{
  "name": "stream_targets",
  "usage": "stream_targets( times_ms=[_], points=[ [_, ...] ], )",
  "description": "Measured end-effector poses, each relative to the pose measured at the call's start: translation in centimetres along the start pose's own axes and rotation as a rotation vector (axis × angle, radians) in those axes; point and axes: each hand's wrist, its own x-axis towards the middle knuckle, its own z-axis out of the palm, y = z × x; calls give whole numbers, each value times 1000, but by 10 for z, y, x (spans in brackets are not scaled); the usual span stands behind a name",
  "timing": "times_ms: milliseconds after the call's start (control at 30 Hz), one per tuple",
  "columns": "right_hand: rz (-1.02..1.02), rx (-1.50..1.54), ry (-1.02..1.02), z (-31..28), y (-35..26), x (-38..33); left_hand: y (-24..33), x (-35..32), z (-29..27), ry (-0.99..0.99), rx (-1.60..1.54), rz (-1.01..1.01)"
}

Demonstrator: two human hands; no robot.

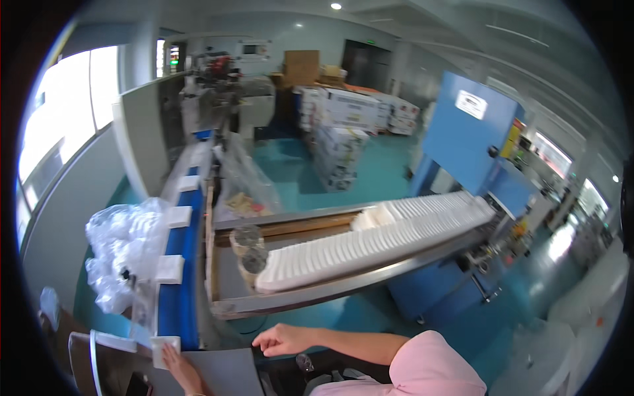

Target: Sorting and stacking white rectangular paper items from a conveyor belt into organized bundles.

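Note:
My left hand [181,369] lies with fingers stretched out on a flat white square packet [158,347] at the near end of the blue conveyor belt [178,309]. Further up the belt, several similar white packets sit in a line, among them a near one [170,269]. To the right, my right hand [285,340] hovers past the corner of a grey table surface [228,371]. Its fingers are loosely bent and somewhat apart, and nothing shows in them. Both hands are slightly blurred.
A metal-edged tray [310,302] beside the belt bears a long row of white folded stacks [370,247] and two clear cylindrical things [249,254]. Crumpled clear plastic bags [125,251] bulge left of the belt. A blue machine [465,132] stands right; cartons [343,109] are piled behind.

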Motion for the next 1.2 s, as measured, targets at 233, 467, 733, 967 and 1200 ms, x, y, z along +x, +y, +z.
stream_targets(
  times_ms=[233, 467, 733, 967, 1200],
  points=[
    [-35, -253, 500, -148, -3, -87, 54, 60, -17, -17, -353, 8],
    [248, -1171, 187, -343, 89, -113, 276, 100, -68, -18, -739, 406],
    [-64, -1244, -216, -380, 145, -135, 292, 150, -58, -152, -645, 152],
    [256, -1200, 14, -384, 106, -165, 325, 216, -38, -345, -499, 423],
    [661, -929, 686, -366, 119, -215, 381, 253, -31, -737, -459, 756]
  ],
)
